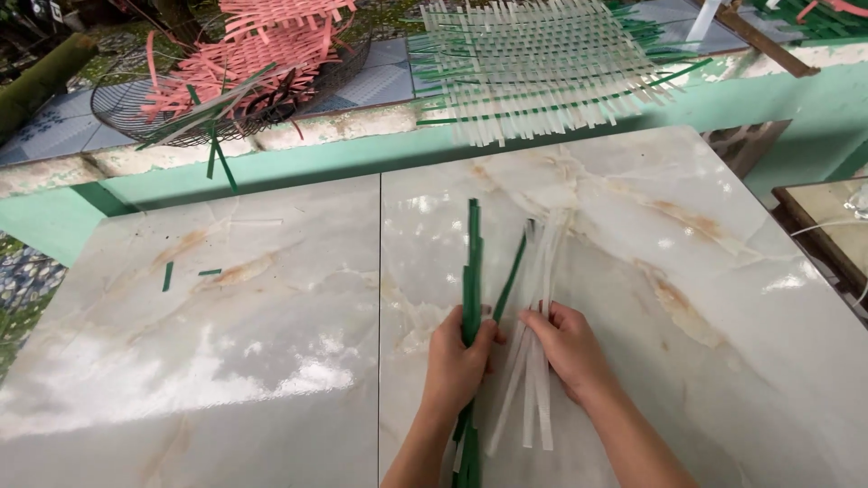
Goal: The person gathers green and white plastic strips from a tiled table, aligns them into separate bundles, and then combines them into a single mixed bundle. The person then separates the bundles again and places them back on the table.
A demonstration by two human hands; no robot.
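From the head camera, the work sits at about 6 o'clock on a glossy marble-patterned tabletop point(226, 361): a bundle of green strips point(472, 271) and a looser fan of white translucent strips point(541, 271), both lying lengthwise from 6 toward 12 o'clock. To do this sorting well, I judge that the two colours should be kept flat on the slab and slid apart sideways rather than lifted, so the thin strips neither cross nor buckle, with the near ends kept level. The left hand point(459, 361) is closed around the green strips, fingers wrapped and thumb across the top, gripping them where they pass under the palm; the bundle runs out beyond the hand toward 12 o'clock and back toward 6 o'clock beside the wrist. One green strip point(511, 276) leans away at roughly 1 o'clock, between the two groups. The right hand point(570, 348) lies mostly flat, fingers loosely spread, with the fingertips pressing on the white strips; whether it pinches any single strip is hard to tell at this angle. At 12 o'clock a woven white-and-green mat point(533, 63) rests on the ledge, and at 10 o'clock a wire basket point(117, 108) holds pink strips point(262, 50). Two short green offcuts point(168, 276) lie at 9 o'clock.
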